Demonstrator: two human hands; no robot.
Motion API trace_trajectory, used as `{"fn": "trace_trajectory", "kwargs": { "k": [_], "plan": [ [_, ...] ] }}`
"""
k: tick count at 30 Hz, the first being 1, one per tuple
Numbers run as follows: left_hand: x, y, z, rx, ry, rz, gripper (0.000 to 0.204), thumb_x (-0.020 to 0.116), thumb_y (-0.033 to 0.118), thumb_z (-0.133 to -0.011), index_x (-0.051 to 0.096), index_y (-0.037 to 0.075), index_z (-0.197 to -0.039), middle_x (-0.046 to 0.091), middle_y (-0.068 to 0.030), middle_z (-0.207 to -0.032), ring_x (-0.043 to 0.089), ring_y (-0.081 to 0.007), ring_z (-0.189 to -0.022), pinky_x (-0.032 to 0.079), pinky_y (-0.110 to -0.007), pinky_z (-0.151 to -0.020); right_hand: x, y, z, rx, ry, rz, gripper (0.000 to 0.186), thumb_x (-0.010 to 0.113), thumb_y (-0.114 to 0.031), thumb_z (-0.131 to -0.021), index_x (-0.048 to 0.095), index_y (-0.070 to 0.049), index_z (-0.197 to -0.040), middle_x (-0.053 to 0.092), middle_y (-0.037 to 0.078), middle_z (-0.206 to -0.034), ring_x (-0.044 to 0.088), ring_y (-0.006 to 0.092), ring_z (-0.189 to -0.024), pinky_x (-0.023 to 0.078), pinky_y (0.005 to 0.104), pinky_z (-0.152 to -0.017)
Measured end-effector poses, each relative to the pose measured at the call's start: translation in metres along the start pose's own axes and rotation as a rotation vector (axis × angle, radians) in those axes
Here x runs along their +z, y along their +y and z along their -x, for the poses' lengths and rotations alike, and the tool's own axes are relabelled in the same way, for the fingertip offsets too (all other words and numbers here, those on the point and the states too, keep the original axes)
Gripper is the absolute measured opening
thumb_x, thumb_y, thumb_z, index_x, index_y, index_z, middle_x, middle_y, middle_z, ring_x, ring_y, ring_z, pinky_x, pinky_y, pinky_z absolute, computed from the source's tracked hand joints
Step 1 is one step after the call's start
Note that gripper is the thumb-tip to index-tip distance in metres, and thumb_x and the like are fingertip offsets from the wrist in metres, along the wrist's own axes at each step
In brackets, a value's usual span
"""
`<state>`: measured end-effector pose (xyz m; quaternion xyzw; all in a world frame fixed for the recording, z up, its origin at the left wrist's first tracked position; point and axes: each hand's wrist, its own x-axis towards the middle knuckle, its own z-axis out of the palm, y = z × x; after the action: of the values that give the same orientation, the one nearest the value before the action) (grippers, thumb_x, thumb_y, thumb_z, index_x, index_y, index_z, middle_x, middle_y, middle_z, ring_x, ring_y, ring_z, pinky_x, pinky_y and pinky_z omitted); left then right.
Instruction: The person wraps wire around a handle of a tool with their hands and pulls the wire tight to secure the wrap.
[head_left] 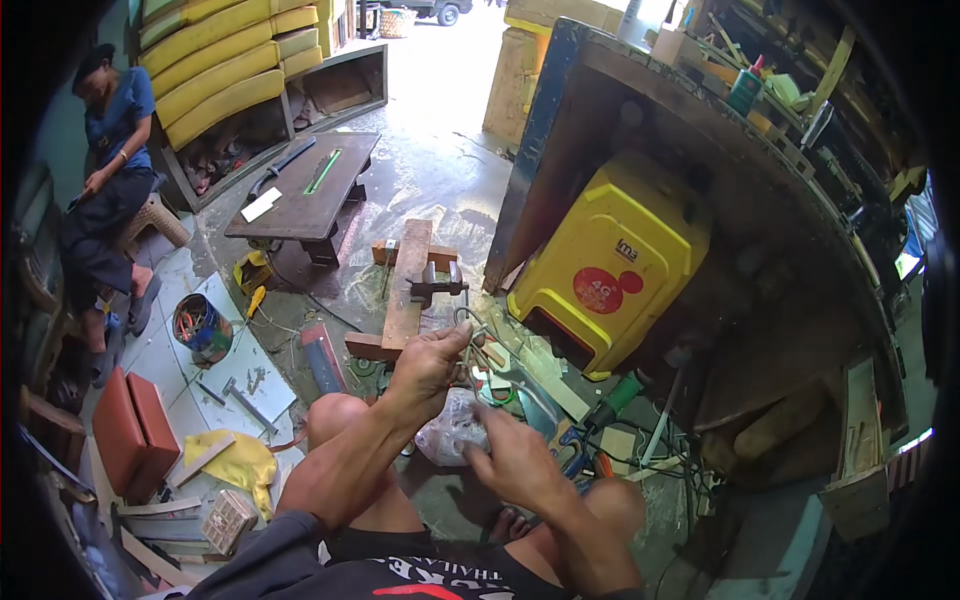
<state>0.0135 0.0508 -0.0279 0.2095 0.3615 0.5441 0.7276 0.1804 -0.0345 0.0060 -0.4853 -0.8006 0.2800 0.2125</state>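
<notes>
My left hand (430, 368) is closed around a thin, greyish bent rod or wire (468, 318) that curves into a loop above the fingers. Lower and to the right, my right hand (515, 455) has its fingers curled at the lower end of the same piece; what lies between them is hidden. A clear plastic bag (447, 435) with pale contents sits between my knees, just beside the right hand. Beyond my hands, a small dark metal vise (437, 286) is fixed on a low wooden stand (404, 310).
A yellow plastic case (625, 262) stands to the right, near a green-bodied power tool (615, 400). At left are a hammer (248, 405), a tin of tools (203, 330) and a yellow cloth (235, 468). A low dark table (310, 190) stands ahead; a person (115, 170) sits far left.
</notes>
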Motion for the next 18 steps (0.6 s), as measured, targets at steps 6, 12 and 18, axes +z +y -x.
{"fn": "trace_trajectory", "kwargs": {
  "k": [6, 12, 18],
  "plan": [
    [0.007, 0.007, 0.008, -0.058, 0.000, 0.021, 0.034, 0.060, 0.029, -0.102, 0.071, -0.003, -0.102, 0.044, 0.0031, -0.049, 0.036, -0.0071, -0.040, 0.037, -0.024, -0.046, 0.047, 0.019, -0.034, -0.037, 0.209, -0.141, 0.072, 0.067, -0.018, -0.089, 0.031, 0.004, -0.147, 0.063, 0.032, -0.111, 0.064, 0.0472, -0.098, 0.053, 0.0494, -0.081],
    [-0.007, 0.021, 0.010, -0.051, -0.024, -0.020, 0.029, 0.059, 0.030, -0.103, 0.068, 0.003, -0.102, 0.052, 0.0009, -0.051, 0.039, -0.0073, -0.037, 0.037, -0.023, -0.042, 0.029, -0.008, -0.031, 0.132, 0.185, -0.175, 0.041, 0.063, -0.018, -0.094, 0.055, 0.000, -0.131, 0.066, 0.024, -0.075, 0.069, 0.0385, -0.069, 0.050, 0.0482, -0.062],
    [-0.014, 0.029, 0.007, -0.054, -0.001, 0.047, 0.029, 0.060, 0.031, -0.102, 0.069, 0.004, -0.106, 0.068, -0.0035, -0.071, 0.038, -0.0040, -0.038, 0.033, -0.020, -0.037, 0.034, -0.015, -0.016, -0.217, 0.250, -0.034, 0.030, 0.065, -0.010, -0.093, 0.066, -0.004, -0.122, 0.067, 0.024, -0.078, 0.068, 0.0384, -0.068, 0.052, 0.0445, -0.060]
  ]
}}
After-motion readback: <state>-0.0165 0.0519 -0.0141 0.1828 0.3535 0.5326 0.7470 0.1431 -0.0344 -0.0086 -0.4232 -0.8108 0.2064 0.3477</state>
